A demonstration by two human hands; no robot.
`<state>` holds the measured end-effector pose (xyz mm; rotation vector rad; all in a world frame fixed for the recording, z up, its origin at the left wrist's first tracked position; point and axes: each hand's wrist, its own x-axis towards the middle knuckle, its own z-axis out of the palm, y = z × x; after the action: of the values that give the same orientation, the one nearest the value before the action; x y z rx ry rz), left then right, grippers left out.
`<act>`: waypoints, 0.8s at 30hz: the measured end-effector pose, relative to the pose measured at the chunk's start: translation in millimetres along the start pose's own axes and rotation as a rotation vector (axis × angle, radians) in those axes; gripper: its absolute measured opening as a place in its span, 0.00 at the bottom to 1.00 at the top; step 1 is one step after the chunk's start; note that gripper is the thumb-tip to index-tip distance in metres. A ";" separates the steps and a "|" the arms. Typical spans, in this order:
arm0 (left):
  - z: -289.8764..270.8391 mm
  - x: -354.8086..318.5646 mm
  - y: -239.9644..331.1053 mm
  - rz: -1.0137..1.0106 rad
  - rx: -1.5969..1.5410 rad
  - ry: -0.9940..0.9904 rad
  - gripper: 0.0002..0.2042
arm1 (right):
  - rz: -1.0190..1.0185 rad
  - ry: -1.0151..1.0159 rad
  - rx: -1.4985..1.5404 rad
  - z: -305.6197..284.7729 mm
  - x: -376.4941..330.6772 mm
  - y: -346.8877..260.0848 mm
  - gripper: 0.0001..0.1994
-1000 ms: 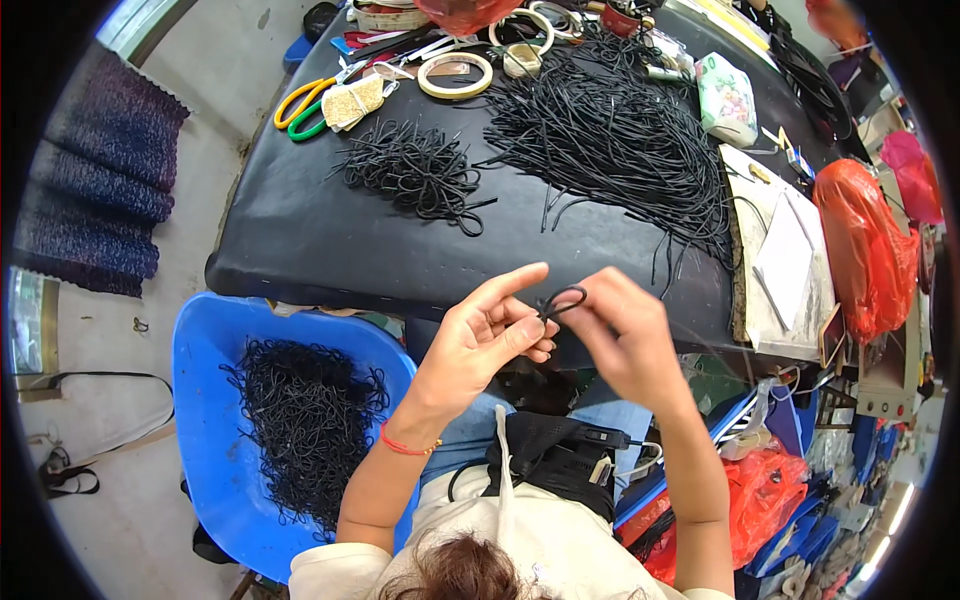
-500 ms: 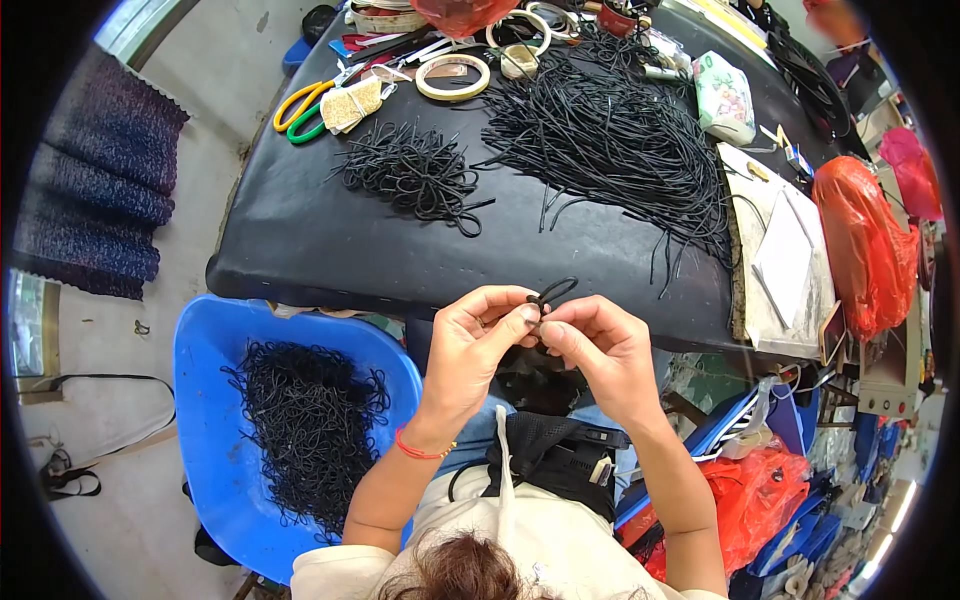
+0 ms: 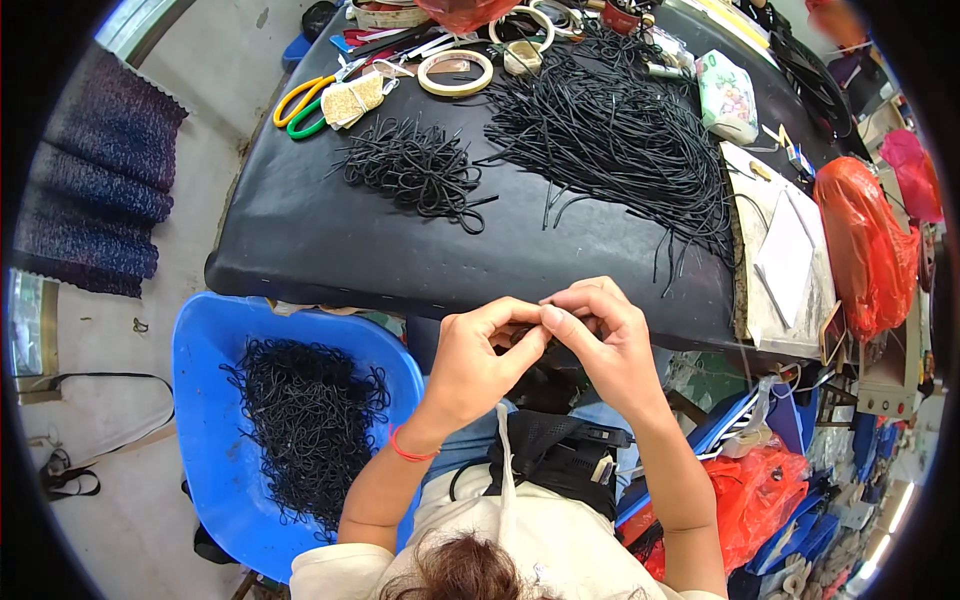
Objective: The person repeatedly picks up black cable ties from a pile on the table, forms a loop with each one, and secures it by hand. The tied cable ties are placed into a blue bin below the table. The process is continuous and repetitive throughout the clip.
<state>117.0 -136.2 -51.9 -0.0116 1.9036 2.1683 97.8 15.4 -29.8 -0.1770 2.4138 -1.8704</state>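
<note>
Just off the table's front edge, my left hand [image 3: 475, 360] and my right hand [image 3: 612, 345] meet, fingertips pinched together. A black cord is between them, mostly hidden now behind the bent fingers. Beyond them on the black-covered table [image 3: 340, 245] lies a small heap of looped black cords [image 3: 412, 168]. To its right spreads a larger pile of long, loose black cords [image 3: 620, 140]. At my left, a blue plastic tub [image 3: 205, 400] holds a tangled mass of looped black cords [image 3: 300, 430].
Scissors [image 3: 300, 105] with yellow and green handles, a tape roll [image 3: 455, 88] and a tissue pack [image 3: 727, 98] lie farther back on the table. A pale board [image 3: 775, 300] sits along its right side, beside a red plastic bag [image 3: 865, 250].
The cord loop that stuck up above my fingertips is now out of sight. My right fingers have curled over, and my left hand has turned and dropped slightly.
</note>
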 end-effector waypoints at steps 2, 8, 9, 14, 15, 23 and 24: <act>-2.9 -2.6 6.0 0.008 0.009 -0.032 0.09 | 0.133 -0.007 0.187 -0.4 -0.1 -0.5 0.09; -6.2 -5.0 14.5 0.051 0.265 -0.166 0.09 | 0.361 -0.023 0.442 -3.1 1.3 -3.1 0.10; -3.9 -5.4 12.5 0.034 0.174 -0.138 0.09 | 0.356 0.007 0.410 -0.9 -0.2 -1.9 0.10; 5.1 -6.0 -0.3 -0.073 -0.053 -0.103 0.08 | 0.159 0.126 0.333 11.3 -4.9 2.0 0.10; 7.2 -6.7 -0.8 -0.074 -0.081 -0.104 0.08 | 0.161 0.141 0.342 11.9 -5.3 1.0 0.10; 13.8 -18.8 -4.9 -0.030 -0.065 -0.171 0.11 | 0.149 0.270 0.249 7.6 -3.3 13.1 0.10; 13.5 -18.6 -2.9 -0.045 -0.064 -0.178 0.11 | 0.164 0.256 0.257 5.7 -3.7 14.6 0.10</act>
<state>137.7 -126.1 -49.5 0.1219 1.7204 2.1229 101.6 14.1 -45.4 0.2850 2.2181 -2.2139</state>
